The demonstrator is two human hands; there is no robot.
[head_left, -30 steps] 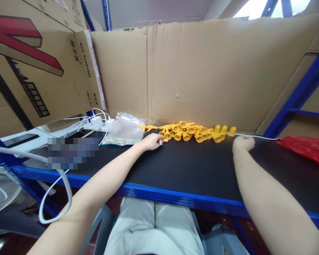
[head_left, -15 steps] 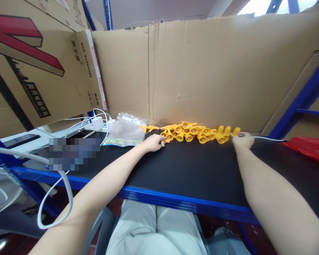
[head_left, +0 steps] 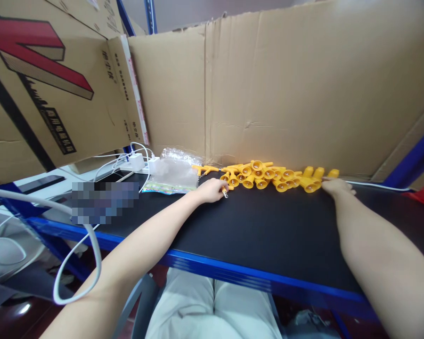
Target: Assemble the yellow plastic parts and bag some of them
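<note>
Cardboard walls back black shelf; left hand pinches small connector, right hand's fingers unclear.

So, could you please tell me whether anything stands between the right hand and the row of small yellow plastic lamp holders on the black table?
Nothing visible does. The right hand already rests at the right end of the row of small yellow plastic lamp holders, and the black table around it is bare.
</note>
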